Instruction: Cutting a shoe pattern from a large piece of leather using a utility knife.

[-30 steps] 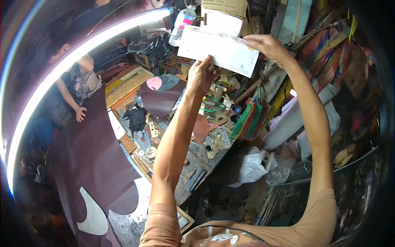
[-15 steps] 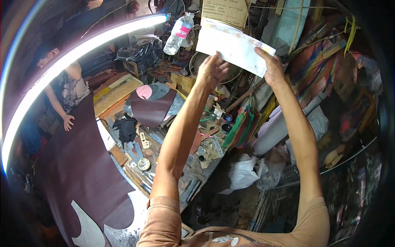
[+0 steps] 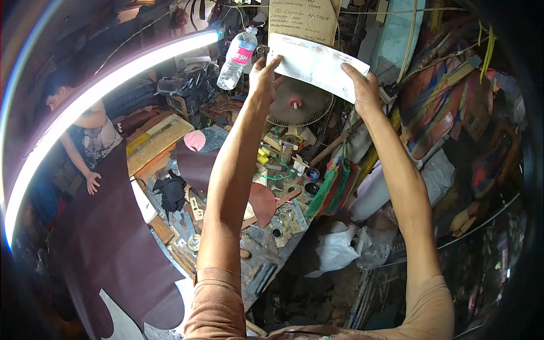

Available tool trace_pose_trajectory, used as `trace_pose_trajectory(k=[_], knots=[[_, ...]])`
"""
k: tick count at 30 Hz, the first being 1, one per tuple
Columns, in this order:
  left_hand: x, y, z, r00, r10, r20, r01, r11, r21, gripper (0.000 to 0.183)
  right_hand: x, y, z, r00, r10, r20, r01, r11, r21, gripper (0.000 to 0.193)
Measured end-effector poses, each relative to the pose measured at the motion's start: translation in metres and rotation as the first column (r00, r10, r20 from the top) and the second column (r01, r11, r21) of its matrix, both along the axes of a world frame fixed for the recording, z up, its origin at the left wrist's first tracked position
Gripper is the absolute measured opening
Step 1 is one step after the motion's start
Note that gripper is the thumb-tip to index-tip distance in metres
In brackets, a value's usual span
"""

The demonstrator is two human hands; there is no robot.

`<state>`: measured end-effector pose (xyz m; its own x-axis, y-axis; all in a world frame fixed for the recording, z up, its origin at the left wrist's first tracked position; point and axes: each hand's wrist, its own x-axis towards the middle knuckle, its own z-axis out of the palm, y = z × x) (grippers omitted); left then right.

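Note:
A long white paper sheet [image 3: 314, 68] with small print is stretched between my raised hands, far up the view. My left hand [image 3: 262, 79] pinches its left end, thumb on the near face. At the other end my right hand [image 3: 364, 90] grips the lower right corner with thumb on top. Behind the sheet hangs a brown handwritten card [image 3: 306, 25], partly covered by it. Just left of my left hand is a clear plastic bottle [image 3: 237, 62] with a pink label, and below the paper a fan [image 3: 294, 105] shows.
A cluttered workbench [image 3: 289, 226] lies below, with tools, scraps and a brown leather piece [image 3: 262, 204]. Dark maroon leather [image 3: 113, 238] spreads at left, where another person's hand [image 3: 92, 182] rests. A bright tube light [image 3: 85, 93] arcs across the left. A striped bag [image 3: 335, 184] hangs at the bench edge.
My left hand has moved up and left to take the sheet's left end. The sheet and my right hand have shifted slightly left, and the sheet bows a little.

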<state>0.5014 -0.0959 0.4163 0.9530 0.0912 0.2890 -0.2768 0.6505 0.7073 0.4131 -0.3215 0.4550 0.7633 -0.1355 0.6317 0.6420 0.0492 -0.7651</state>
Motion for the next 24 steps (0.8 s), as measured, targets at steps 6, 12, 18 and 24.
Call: trace_pose_trajectory(k=[6,12,18,24], knots=[[-0.01,-0.003,0.001,0.998,-0.053,0.032,0.054,0.998,-0.017,0.049,0.008,-0.01,0.003,1.0,0.01,-0.01,-0.01,1.0,-0.014,0.033],[-0.017,-0.006,0.001,0.999,0.005,0.033,-0.008,0.998,0.068,0.044,0.008,-0.013,0.007,1.0,-0.009,-0.018,0.008,0.997,-0.08,0.039],[-0.018,-0.007,0.001,0.997,0.067,0.024,-0.069,0.994,0.084,0.043,-0.025,0.007,0.043,0.227,-0.536,0.814,0.919,0.394,0.003,0.048],[-0.021,-0.01,-0.001,0.994,0.105,0.03,-0.107,0.991,0.084,0.04,-0.016,0.039,0.064,0.671,-0.449,0.59,0.697,0.112,-0.708,0.06]])
